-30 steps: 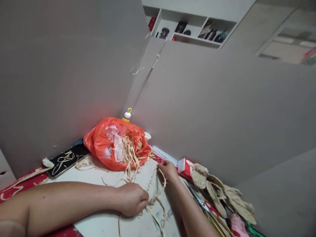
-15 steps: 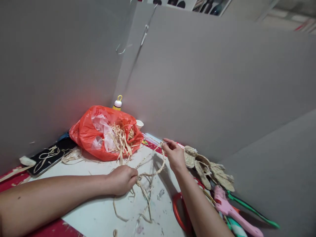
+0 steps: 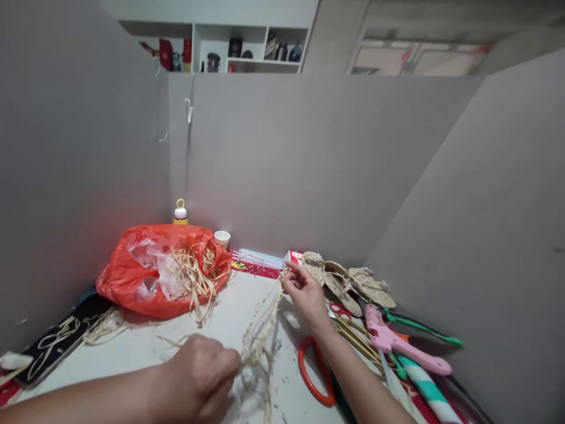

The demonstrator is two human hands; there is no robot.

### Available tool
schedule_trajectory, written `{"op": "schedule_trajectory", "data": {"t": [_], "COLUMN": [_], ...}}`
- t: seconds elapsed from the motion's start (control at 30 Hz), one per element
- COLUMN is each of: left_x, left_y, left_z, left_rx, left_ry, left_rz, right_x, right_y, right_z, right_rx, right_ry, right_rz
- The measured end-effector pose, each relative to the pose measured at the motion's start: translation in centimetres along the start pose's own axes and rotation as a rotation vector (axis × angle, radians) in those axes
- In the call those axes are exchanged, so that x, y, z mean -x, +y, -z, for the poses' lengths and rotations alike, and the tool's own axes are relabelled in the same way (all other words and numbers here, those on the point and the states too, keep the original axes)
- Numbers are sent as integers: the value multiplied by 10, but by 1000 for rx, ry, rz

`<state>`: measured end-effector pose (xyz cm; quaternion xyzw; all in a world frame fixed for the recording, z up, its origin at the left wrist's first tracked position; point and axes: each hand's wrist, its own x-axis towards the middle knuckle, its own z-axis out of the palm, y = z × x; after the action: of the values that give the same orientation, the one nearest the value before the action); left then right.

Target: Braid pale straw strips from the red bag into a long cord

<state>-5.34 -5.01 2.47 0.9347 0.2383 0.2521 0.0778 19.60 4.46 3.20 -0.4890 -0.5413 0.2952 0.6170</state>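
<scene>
My left hand [image 3: 198,377] is closed in a pinch on the near end of a braided straw cord [image 3: 265,327] low in the middle of the view. My right hand [image 3: 304,294] pinches the far end of the same cord, raised a little above the white table top [image 3: 229,312]. The cord runs taut between both hands, with loose straw strands [image 3: 260,377] hanging from it near my left hand. An orange plastic bag [image 3: 132,274] with raffia strips [image 3: 194,280] spilling out lies to the left, beyond my left hand.
Woven straw pieces [image 3: 348,282], red-handled scissors [image 3: 342,312], a pink glue gun [image 3: 397,341], a red ring [image 3: 313,371] and green-handled tools lie at the right. A paper cup [image 3: 222,238], a yellow bottle [image 3: 180,213] and a black phone [image 3: 53,341] sit at the back and left. Grey partition walls enclose the table.
The view has swung up and to the right, showing the shelf again. My left hand has drawn nearer to me and the cord between both hands is now stretched straighter.
</scene>
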Motion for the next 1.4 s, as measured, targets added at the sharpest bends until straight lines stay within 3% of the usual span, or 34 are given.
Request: {"op": "schedule_trajectory", "data": {"t": [0.13, 0.33, 0.53, 0.63, 0.83, 1.03, 1.27, 1.33, 1.4], "left_x": [-3, -10, -19, -22, -27, -25, -20, -19, -19], "left_y": [10, 16, 2, -9, -10, -13, -11, -3, 5], "left_z": [5, 29, 26, 20, 15, 19, 21, 24, 28], "left_rx": [-150, -122, 401, 657, 872, 837, 1070, 1116, 1076], "left_ry": [117, 245, 156, 199, 180, 149, 53, -7, -66], "left_rz": [-118, 43, 412, 525, 547, 566, 599, 608, 609], "right_x": [10, 33, 55, 63, 68, 61, 52, 45, 34], "right_y": [-19, -31, -37, -42, -43, -46, -38, -32, -28], "right_z": [-9, -28, -40, -45, -48, -43, -32, -27, -21], "right_rx": [-20, 41, 151, 154, 137, 55, 253, 182, 26], "right_ry": [-77, -334, -441, -491, -532, -602, -627, -548, -390], "right_rz": [44, 80, 328, 378, 365, 238, 566, 415, 163]}}
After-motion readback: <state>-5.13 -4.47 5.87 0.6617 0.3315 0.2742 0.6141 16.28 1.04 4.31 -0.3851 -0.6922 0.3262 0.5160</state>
